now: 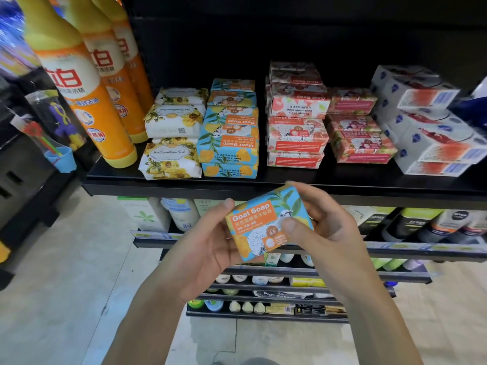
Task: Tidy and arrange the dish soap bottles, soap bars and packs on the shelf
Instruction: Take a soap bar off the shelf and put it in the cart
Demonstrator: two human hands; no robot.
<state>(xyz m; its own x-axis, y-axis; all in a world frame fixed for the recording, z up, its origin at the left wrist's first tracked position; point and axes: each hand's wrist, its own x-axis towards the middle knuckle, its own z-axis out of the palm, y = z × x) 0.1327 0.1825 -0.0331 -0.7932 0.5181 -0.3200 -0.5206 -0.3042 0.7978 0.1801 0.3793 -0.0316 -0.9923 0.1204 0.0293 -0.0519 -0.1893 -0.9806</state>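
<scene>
Both hands, left hand (210,241) and right hand (324,222), hold a blue goat soap bar (266,222) at centre frame, fingers clamped on its ends, below the shelf (237,184). Most stacks look ordered; this bar likely belongs on the blue stack (229,138) above, and the red bars (361,143) sit slightly askew.

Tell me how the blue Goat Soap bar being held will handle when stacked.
The blue Goat Soap bar is a flat-sided block, so it likely won't roll. Its wrapper looks smooth, so it may slide. Held unbent between left hand and right hand, it seems stiff.
</scene>
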